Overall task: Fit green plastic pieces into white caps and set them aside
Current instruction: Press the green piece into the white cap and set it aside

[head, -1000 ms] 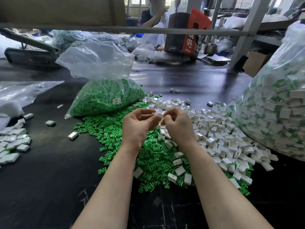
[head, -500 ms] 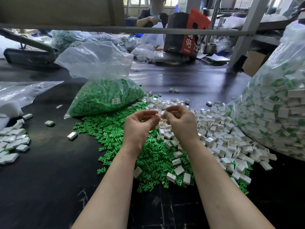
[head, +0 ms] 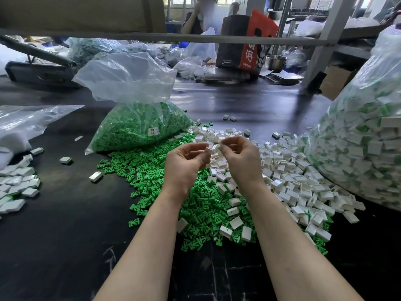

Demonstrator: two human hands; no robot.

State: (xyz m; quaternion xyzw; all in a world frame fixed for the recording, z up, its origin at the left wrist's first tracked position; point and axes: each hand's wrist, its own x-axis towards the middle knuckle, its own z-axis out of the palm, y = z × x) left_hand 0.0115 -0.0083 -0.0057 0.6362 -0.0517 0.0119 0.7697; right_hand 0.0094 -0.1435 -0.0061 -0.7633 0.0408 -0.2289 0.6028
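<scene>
Both hands are raised above the loose heap of green plastic pieces point(head: 195, 205) that covers the middle of the dark surface point(head: 65, 235). The left hand point(head: 184, 161) pinches a white cap point(head: 209, 149) between thumb and fingertips, its grip clamped on it. The right hand point(head: 240, 159), just right of the cap, has its fingers curled with a small bit of green point(head: 221, 144) at the fingertips; whether that grip truly holds a piece I cannot tell for sure, though it looks pinched. The two hands are near each other but apart.

Right of the green heap, and partly mixed into it, lies a spread of loose white caps point(head: 293, 174). Behind the heap stands an open clear bag of green pieces point(head: 138, 127). Far right of the heap bulges a large clear bag of finished caps point(head: 358, 148). Well left of the heap, a small pile of assembled caps point(head: 15, 187) lies at the surface's edge.
</scene>
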